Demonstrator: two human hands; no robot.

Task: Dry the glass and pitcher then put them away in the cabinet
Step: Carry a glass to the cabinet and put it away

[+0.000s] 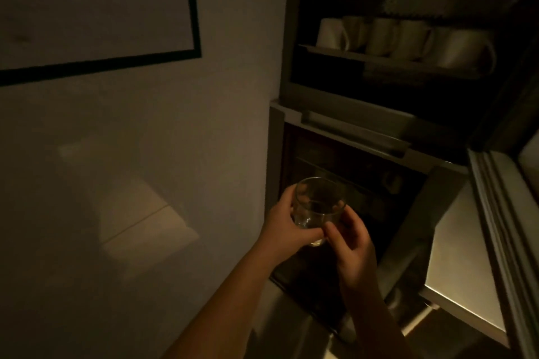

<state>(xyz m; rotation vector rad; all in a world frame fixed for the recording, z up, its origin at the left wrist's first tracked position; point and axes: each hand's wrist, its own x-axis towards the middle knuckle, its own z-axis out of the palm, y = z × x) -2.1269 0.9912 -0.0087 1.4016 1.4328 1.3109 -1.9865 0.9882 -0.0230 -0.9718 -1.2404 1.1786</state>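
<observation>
A clear, empty drinking glass (318,207) is held up in the dim light in front of a dark built-in appliance. My left hand (284,227) wraps its left side and base. My right hand (351,239) touches its right side with thumb and fingers. Above stands the open cabinet (294,38), its shelf holding a row of white mugs (382,36). No pitcher and no cloth are in view.
The cabinet door (501,213) hangs open at the right, close to my right arm. A pale wall (145,154) with a black-framed picture (195,9) fills the left. Stacked white dishes (420,0) sit on the upper shelf. A dark built-in oven (350,183) is below the cabinet.
</observation>
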